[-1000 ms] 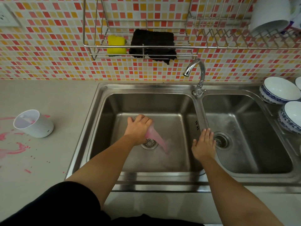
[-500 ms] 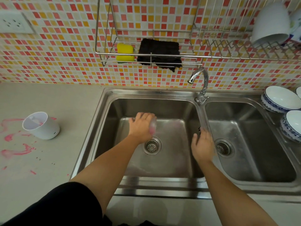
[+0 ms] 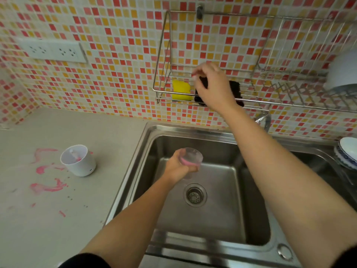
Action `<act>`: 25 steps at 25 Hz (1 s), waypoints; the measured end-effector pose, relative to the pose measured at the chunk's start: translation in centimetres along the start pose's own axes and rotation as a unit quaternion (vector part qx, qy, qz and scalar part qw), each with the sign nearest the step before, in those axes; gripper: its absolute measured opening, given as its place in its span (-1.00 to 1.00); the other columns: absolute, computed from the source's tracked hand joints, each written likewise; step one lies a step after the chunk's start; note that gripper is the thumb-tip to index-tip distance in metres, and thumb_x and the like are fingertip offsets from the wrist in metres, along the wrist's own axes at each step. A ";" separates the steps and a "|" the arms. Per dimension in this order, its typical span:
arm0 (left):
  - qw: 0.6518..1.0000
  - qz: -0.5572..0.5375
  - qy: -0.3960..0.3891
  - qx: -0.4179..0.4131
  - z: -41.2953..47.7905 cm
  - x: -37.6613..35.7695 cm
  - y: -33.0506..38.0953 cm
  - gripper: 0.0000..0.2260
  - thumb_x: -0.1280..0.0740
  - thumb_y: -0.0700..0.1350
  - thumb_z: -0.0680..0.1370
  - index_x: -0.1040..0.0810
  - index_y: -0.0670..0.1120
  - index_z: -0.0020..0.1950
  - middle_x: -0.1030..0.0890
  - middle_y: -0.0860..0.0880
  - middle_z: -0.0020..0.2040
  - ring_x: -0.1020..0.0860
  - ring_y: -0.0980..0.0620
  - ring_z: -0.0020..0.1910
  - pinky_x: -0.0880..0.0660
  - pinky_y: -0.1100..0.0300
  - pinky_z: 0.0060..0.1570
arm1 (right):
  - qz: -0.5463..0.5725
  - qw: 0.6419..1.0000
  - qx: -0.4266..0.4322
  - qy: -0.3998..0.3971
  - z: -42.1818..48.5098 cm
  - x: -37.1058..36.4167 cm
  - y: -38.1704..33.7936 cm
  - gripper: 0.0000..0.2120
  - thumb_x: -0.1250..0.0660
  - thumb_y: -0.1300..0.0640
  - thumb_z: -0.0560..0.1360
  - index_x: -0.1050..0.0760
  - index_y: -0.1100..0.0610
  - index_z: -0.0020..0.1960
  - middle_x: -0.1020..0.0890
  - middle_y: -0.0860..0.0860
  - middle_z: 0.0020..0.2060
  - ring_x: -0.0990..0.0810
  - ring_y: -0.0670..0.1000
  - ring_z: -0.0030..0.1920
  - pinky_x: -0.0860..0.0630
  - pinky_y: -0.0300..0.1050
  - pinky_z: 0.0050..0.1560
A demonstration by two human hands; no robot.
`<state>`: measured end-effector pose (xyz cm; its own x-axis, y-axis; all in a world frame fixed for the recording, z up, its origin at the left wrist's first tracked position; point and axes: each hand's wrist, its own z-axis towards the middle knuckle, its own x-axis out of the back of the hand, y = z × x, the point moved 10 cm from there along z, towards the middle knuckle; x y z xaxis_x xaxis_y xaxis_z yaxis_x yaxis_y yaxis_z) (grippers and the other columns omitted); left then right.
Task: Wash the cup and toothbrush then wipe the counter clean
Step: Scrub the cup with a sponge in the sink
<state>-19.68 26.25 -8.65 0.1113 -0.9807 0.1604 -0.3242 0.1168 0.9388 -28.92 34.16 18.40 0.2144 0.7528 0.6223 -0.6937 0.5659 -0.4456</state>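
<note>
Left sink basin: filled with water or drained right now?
Drained. Its steel floor and drain strainer show plainly, with no pooled water; the left hand holds a clear cup above it.

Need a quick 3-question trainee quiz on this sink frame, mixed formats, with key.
1. True or false: the clear cup stands on the counter.
2. In the wire rack, what lies left of the black cloth? A) yellow sponge B) spoon C) soap bottle
3. Fill in: the pink smears lie on the ____.
Key: 1 false, the left hand holds it over the sink. 2 A. 3 counter.
</note>
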 end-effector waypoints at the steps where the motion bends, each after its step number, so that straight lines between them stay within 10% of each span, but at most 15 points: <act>1: 1.000 -0.001 -0.004 -0.006 -0.2 0.6 0.4 -0.27 -0.57 -0.17 0.28 -0.32 0.03 0.36 -0.46 0.08 0.13 -0.47 0.12 0.00 -0.46 0.48 -0.46 | -0.010 0.995 -0.039 -0.094 1.6 -2.7 0.6 -0.75 -0.22 0.05 0.55 -0.49 0.13 0.16 -0.53 0.07 0.13 -0.48 0.00 0.14 -0.37 -0.19 0.12; 4: 1.000 -0.002 -0.017 -0.019 -0.7 2.0 1.2 -0.30 -0.56 -0.20 0.29 -0.33 0.02 0.35 -0.45 0.10 0.11 -0.46 0.18 -0.07 -0.44 0.52 -0.44 | -0.098 0.947 -0.150 -0.266 2.8 -7.9 2.8 -0.56 -0.23 -0.20 0.50 -0.49 0.14 0.15 -0.54 0.08 0.11 -0.48 0.10 0.17 -0.41 -0.11 0.04; 8: 1.000 0.003 -0.019 -0.015 -0.7 3.4 0.9 -0.29 -0.57 -0.18 0.28 -0.33 0.05 0.33 -0.45 0.08 0.18 -0.47 0.14 0.00 -0.46 0.50 -0.44 | -0.195 0.912 -0.211 -0.293 3.7 -9.4 3.7 -0.47 -0.36 -0.30 0.34 -0.48 0.18 -0.05 -0.51 0.06 -0.14 -0.50 0.12 0.00 -0.38 -0.15 -0.21; 12: 1.000 0.002 -0.022 -0.019 -0.5 3.6 0.5 -0.29 -0.57 -0.15 0.29 -0.32 0.03 0.36 -0.43 0.06 0.25 -0.45 0.10 0.07 -0.45 0.50 -0.43 | -0.171 0.924 -0.252 -0.231 4.3 -9.6 5.0 -0.38 -0.40 -0.06 0.41 -0.32 0.21 0.33 -0.47 0.14 0.25 -0.47 0.14 0.22 -0.43 -0.12 -0.01; 16: 0.998 -0.001 -0.040 -0.040 -0.5 2.7 0.5 -0.29 -0.56 -0.11 0.30 -0.29 0.03 0.36 -0.43 0.09 0.25 -0.45 0.15 0.10 -0.48 0.43 -0.22 | 0.096 0.966 -0.238 -0.025 4.3 -5.2 3.1 -0.64 -0.18 0.07 0.48 -0.38 0.14 0.26 -0.49 0.11 0.12 -0.51 -0.04 -0.05 -0.36 -0.34 -0.26; 20: 0.997 0.007 -0.061 -0.056 -0.4 1.3 -0.2 -0.25 -0.56 -0.10 0.30 -0.24 0.01 0.37 -0.43 0.10 0.26 -0.42 0.12 0.21 -0.40 0.33 0.08 | 0.291 0.948 -0.131 0.021 -1.5 -1.1 0.8 -0.74 -0.23 0.15 0.47 -0.31 0.12 0.14 -0.47 0.11 0.03 -0.53 -0.01 -0.01 -0.50 -0.19 0.01; 25: 0.989 0.050 -0.116 -0.077 -0.5 -0.4 -1.3 -0.33 -0.56 -0.10 0.30 -0.31 0.11 0.31 -0.47 0.10 0.22 -0.44 0.18 0.19 -0.42 0.27 0.12 | 0.145 0.988 -0.056 -0.024 -13.9 -1.6 3.0 -0.73 -0.26 0.26 0.50 -0.42 0.24 0.19 -0.48 0.01 0.02 -0.44 -0.24 -0.01 -0.36 -0.43 0.04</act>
<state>-18.84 26.60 -9.80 -0.1378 -0.9707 0.1966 -0.1747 0.2192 0.9599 -21.82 39.28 7.14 -0.0168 0.8736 0.4864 -0.6403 0.3642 -0.6763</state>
